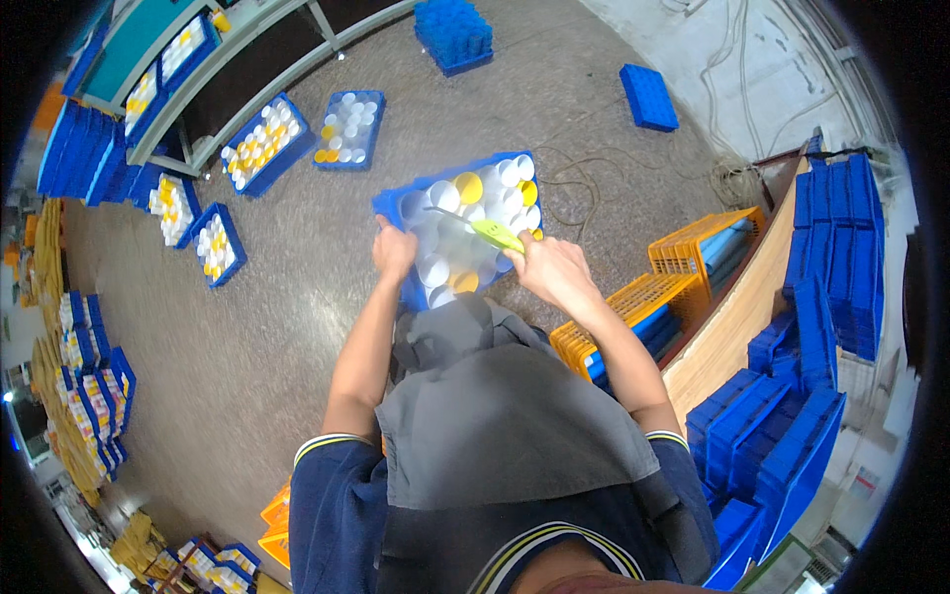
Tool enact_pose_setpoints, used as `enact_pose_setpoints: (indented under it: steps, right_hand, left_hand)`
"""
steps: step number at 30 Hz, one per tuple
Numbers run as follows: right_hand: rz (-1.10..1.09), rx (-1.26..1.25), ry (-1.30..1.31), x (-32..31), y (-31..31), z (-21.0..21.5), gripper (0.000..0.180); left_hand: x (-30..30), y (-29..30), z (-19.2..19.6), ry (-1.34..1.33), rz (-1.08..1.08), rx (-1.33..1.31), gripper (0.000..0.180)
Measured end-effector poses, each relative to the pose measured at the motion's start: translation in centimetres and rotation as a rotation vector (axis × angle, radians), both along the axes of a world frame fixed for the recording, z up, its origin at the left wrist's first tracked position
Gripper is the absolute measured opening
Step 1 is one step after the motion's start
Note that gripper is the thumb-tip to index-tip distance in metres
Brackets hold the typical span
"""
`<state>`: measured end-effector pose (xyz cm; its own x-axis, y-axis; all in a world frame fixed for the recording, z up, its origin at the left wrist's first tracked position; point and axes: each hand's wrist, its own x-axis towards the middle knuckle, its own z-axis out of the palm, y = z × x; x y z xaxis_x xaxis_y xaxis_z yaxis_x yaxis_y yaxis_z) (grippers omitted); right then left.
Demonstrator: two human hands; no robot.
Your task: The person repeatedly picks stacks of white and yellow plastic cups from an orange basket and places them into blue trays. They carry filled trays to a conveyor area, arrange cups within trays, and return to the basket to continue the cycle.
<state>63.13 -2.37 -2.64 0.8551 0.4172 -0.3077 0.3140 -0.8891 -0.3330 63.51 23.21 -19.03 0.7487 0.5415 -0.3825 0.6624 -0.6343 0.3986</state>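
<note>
Two hands are working over one blue crate (pixel 396 208) that the person is holding up in front of the body, above the speckled floor (pixel 297 327). The left hand (pixel 394 249) is gripping the crate's near-left edge, fingers curled shut around the rim. The right hand (pixel 554 269) is closed on the handle of a yellow-green tool (pixel 495 235), whose thin tip is reaching in over the white cups (pixel 435 267) and yellow cups (pixel 468 186) packed in the crate. What kind of tool it is I cannot tell.

The likeliest trouble is the crate tipping: only one hand is carrying it, at a corner, and it is already sitting at a tilt, so a push from the tool could be spilling cups onto the floor. The tip could also be denting or knocking a light cup out of its row.

More crates (pixel 346 129) of the same cups are lying on the floor beyond, orange baskets (pixel 693 257) are standing to the right, and blue stacks (pixel 831 257) are lining the wall.
</note>
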Motion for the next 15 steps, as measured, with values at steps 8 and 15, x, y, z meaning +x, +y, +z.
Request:
enact_pose_setpoints:
  steps: [8, 15]
  right_hand:
    - [0.097, -0.058, 0.252, -3.4, -0.4, -2.2, 0.041]
    - [-0.157, -0.184, 0.114, -0.4, -3.5, -5.1, 0.045]
  left_hand:
    - [0.3, 2.8, -0.4, -0.072, 0.112, -0.038, 0.065]
    - [-1.9, 5.7, -1.7, -0.129, 0.215, -0.11, 0.039]
